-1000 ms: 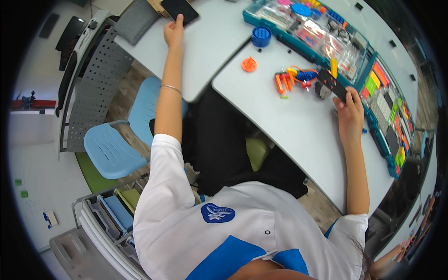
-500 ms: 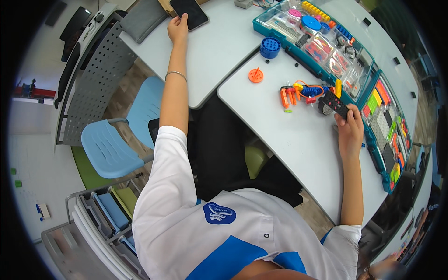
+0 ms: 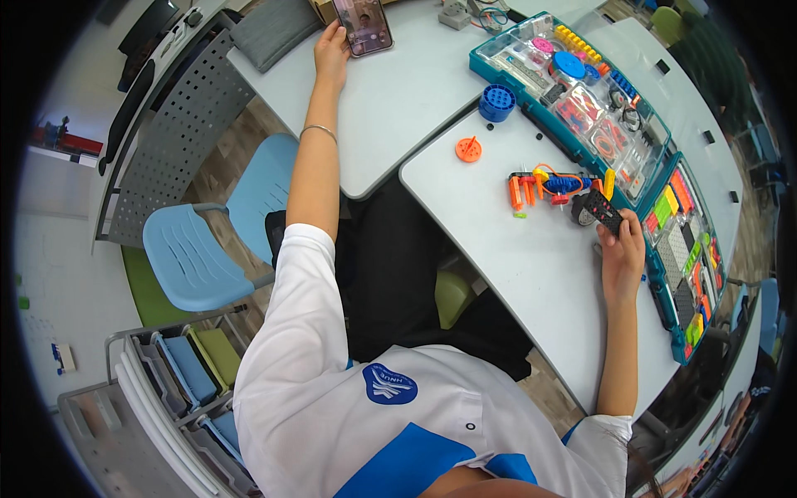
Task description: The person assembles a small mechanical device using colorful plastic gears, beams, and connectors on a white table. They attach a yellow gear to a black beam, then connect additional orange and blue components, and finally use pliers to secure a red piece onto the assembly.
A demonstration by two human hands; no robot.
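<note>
My left hand (image 3: 331, 56) is stretched far out to the left table, its fingers closed on the edge of a smartphone (image 3: 363, 30) whose screen is lit. Over the right table, my right hand (image 3: 621, 249) grips the black perforated end of a toy model (image 3: 558, 184) built from orange, blue, yellow and black pieces. A grey wheel (image 3: 584, 215) shows under that black end. Left of the model lies an orange disc with a peg (image 3: 468, 149), and behind it a blue cylindrical piece (image 3: 497, 102).
A teal-edged building-kit case (image 3: 573, 91) lies along the back right, with its sorted parts tray (image 3: 682, 241) beside my right hand. On the left table are a grey pouch (image 3: 274, 35) and a small grey box (image 3: 454, 15). A light-blue chair (image 3: 195, 261) stands at the left.
The phone's screen has gone from dark to lit, with my left hand still on it. My whole view has shifted slightly; my right hand keeps hold of the model's black end.
</note>
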